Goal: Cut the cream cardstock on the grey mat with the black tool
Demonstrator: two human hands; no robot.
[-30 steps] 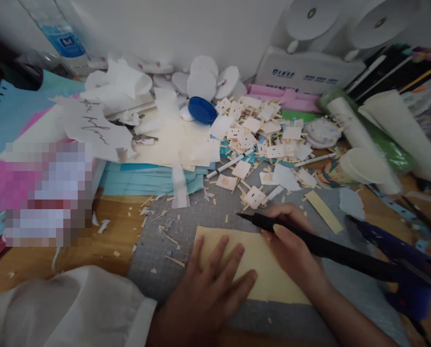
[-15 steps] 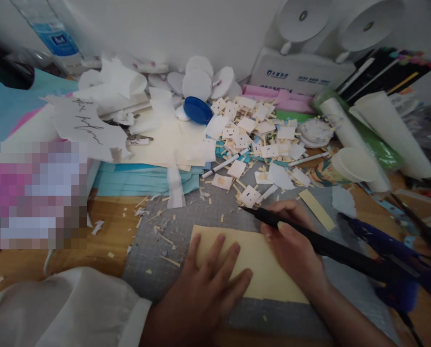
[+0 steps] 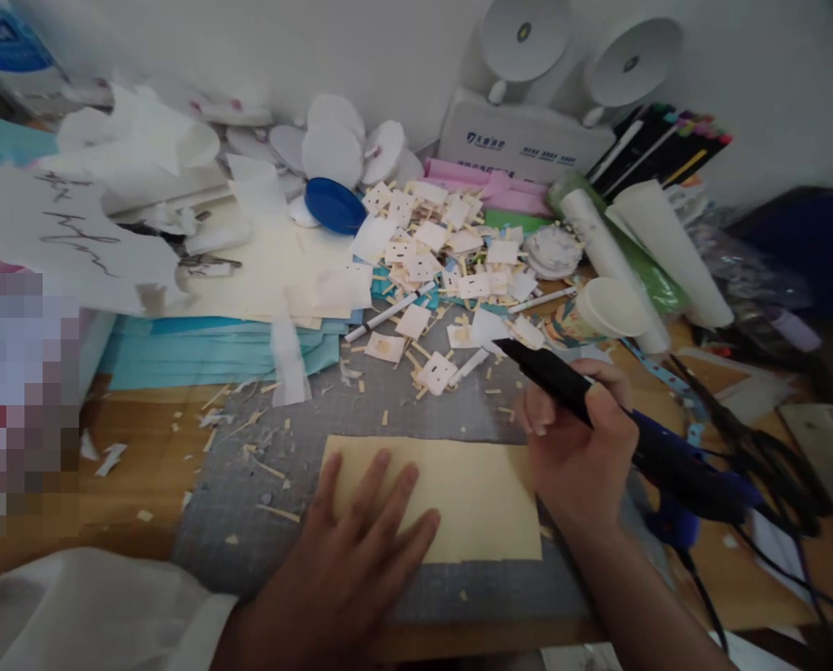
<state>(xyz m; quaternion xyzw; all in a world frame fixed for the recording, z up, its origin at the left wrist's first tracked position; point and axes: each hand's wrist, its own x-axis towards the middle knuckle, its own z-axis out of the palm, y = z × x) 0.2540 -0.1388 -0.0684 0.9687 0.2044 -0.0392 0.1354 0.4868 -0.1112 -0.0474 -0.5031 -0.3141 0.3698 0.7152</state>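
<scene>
Soft, even daylight, faint shadows — corners smear and bend, perhaps from motion, and a pixelated patch sits left.

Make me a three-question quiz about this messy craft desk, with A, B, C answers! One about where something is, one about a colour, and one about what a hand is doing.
1. Where does the tan paper sheet lie?
A. on the grey cutting mat
B. on the stack of blue paper
C. inside the paper cup

2. What colour is the round lid near the white discs?
A. red
B. blue
C. yellow

3. What is the right hand doing?
A. lying flat and empty
B. gripping a black pen-shaped tool
C. holding a cup

Answers:
1. A, the sheet lies flat on the grey mat, under the left hand.
2. B, the lid is deep blue.
3. B, the fingers wrap the black tool, its tip raised above the mat.
</scene>
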